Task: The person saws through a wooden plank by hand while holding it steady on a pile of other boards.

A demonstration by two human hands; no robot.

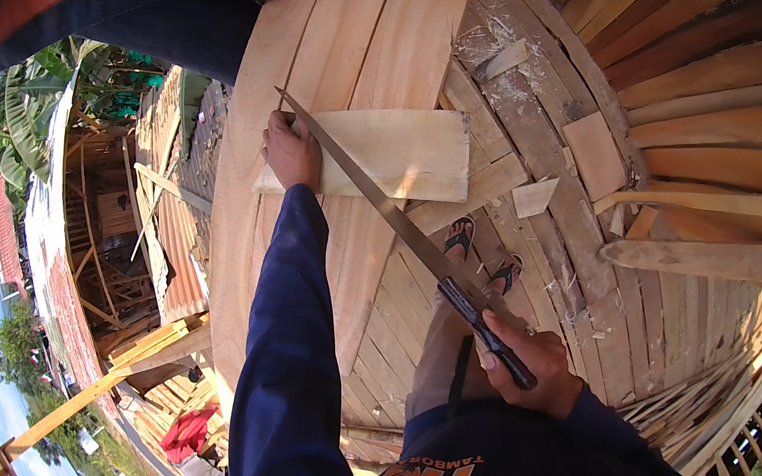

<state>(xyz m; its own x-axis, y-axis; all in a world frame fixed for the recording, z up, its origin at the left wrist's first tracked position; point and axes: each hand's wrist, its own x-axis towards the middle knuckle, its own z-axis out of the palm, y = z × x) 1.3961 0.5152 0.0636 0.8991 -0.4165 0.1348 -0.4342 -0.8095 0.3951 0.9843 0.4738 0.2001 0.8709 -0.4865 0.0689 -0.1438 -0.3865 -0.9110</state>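
A short pale board [408,151] lies crosswise over longer planks, and my left hand [293,151] grips its left part with bent fingers. My right hand [537,362] is closed around the dark handle of a hand saw [387,208], close to my body. The saw's long, narrowing blade slants up and left across the board, its tip ending beside my left fingers. I cannot make out the teeth, nor whether the blade touches the wood.
Wide planks [315,43] stretch under the board. Shavings and offcuts [536,198] litter the slatted wooden floor [622,321] around my sandalled feet [507,271]. Curved plank walling [726,126] rises at right. Someone's dark-clothed leg [187,36] is at upper left, beyond the planks.
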